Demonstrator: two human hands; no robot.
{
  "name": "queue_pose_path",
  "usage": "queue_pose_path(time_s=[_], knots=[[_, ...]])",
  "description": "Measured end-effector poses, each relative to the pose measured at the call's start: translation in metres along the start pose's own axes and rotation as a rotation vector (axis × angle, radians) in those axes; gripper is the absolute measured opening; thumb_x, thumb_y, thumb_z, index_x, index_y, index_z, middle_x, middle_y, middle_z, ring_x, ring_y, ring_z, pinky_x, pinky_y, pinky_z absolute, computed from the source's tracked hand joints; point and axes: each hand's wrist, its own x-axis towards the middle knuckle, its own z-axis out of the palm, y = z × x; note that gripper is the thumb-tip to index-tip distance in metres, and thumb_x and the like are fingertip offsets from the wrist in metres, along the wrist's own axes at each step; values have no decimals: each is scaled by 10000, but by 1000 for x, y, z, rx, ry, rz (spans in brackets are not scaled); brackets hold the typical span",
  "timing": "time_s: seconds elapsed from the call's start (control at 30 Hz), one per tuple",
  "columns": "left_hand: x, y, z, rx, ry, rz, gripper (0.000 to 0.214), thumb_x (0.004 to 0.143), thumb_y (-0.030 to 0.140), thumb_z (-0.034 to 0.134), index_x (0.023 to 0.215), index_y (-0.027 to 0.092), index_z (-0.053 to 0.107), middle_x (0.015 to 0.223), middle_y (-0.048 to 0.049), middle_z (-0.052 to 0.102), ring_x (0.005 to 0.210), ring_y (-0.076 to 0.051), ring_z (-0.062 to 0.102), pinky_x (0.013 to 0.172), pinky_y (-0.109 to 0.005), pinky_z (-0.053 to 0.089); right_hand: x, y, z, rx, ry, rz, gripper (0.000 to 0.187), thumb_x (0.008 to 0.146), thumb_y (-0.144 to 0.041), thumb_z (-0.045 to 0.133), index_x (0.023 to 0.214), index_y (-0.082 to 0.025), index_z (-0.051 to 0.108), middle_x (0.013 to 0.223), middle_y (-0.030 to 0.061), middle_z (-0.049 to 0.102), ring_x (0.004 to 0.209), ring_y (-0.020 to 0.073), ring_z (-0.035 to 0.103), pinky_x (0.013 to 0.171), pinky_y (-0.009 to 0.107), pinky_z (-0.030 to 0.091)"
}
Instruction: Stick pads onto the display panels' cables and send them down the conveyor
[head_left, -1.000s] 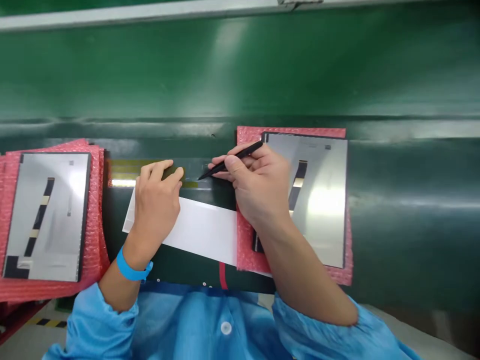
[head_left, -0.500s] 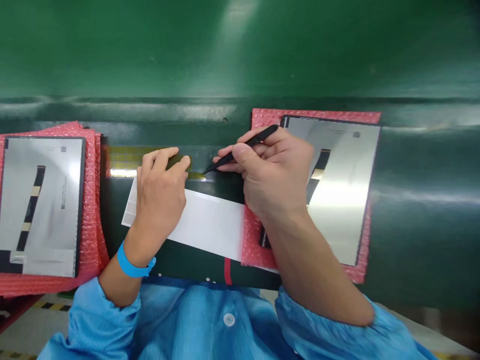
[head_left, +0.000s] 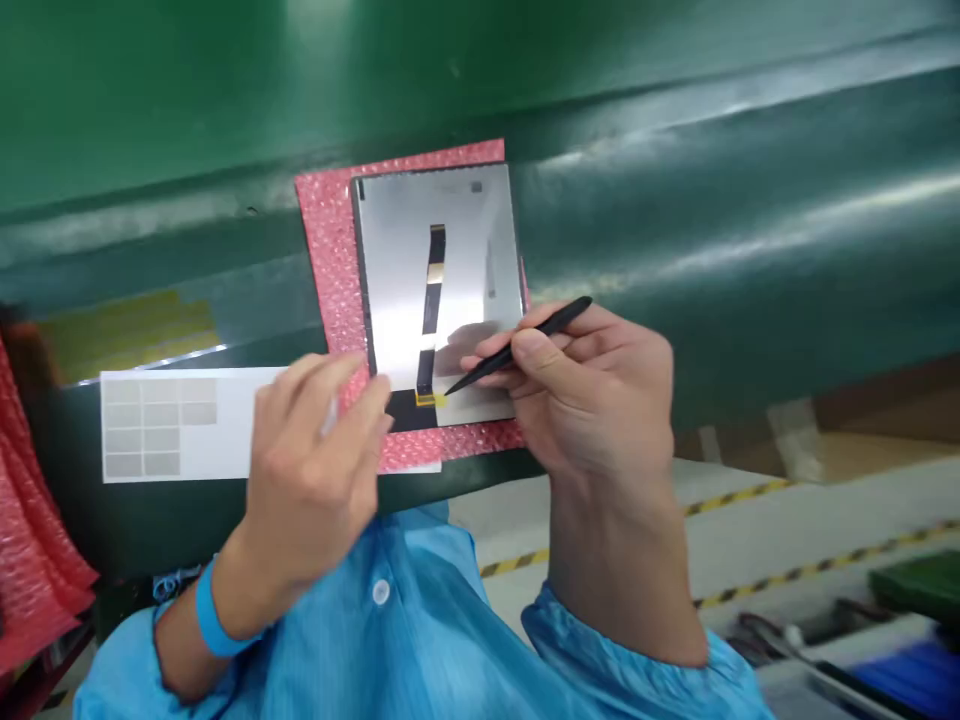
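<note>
My right hand (head_left: 600, 390) is closed around slim black tweezers (head_left: 517, 346). Their pointed tip is over the lower part of a display panel (head_left: 472, 270), at a small piece of yellow tape (head_left: 435, 399). That tape lies by the lower end of the panel's black flex cable (head_left: 431, 310). My left hand (head_left: 315, 460) has its fingers loosely bent and apart, by the panel's lower left corner; whether the fingertips touch it I cannot tell. Pink bubble wrap (head_left: 330, 245) lies under the panel.
A white card with grey labels (head_left: 199, 435) lies at the left, partly beneath the bubble wrap. Behind it sits a clear strip with yellow tape pieces (head_left: 135, 325). More pink bubble wrap (head_left: 34, 540) is at the far left. The green bench (head_left: 675, 240) ends at the lower right.
The view has swung right. My right hand has carried the tweezers from the yellow tape strip to the panel's lower end. My left hand has left the strip for the panel's corner.
</note>
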Motion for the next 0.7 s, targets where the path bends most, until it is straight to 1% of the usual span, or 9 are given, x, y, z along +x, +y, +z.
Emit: queue_pose_path(time_s=[0.03, 0.1, 0.2, 0.33, 0.53, 0.7], knots=[[-2, 9, 10, -22, -35, 5, 244, 1019, 100, 692, 1254, 92, 760, 1322, -186, 772, 1280, -324, 684, 1084, -494, 576, 0, 1, -2, -7, 5, 2, 295, 802, -352, 986, 869, -230, 726, 751, 5, 796, 661, 183, 801, 557, 229, 672], [-5, 18, 26, -6, -79, 13, 277, 1022, 127, 709, 1292, 70, 742, 1351, -198, 769, 1303, -343, 679, 1068, -500, 572, 1, 2, -5, -27, 11, -3, 279, 824, -357, 969, 884, -235, 725, 758, 12, 800, 671, 194, 810, 551, 233, 670], [-8, 17, 39, 48, -106, 41, 311, 1003, 145, 746, 1298, 47, 740, 1366, -223, 764, 1298, -377, 686, 1054, -528, 561, 4, 1, -6, -90, -8, -12, 241, 869, -363, 930, 886, -251, 718, 768, 12, 803, 695, 203, 817, 550, 245, 666], [-4, 14, 37, 52, -114, 59, 307, 971, 134, 777, 1260, 30, 760, 1329, -247, 772, 1281, -396, 696, 1051, -542, 558, 6, -3, -5, -150, -8, -25, 199, 889, -323, 905, 868, -263, 717, 765, 4, 794, 729, 227, 823, 565, 291, 676], [-1, 17, 37, 80, -129, 61, 306, 946, 125, 794, 1235, 28, 774, 1299, -257, 780, 1260, -391, 707, 1065, -543, 560, 3, -6, -2, -225, 30, -47, 134, 922, -259, 877, 859, -269, 759, 747, -23, 776, 733, 209, 810, 593, 304, 682], [-1, 17, 36, 82, -145, 47, 317, 953, 142, 789, 1257, 54, 770, 1313, -246, 775, 1282, -377, 701, 1095, -543, 551, 1, -5, -2, -236, 36, -69, 134, 946, -216, 836, 864, -294, 764, 777, -23, 781, 748, 243, 803, 627, 404, 699]])
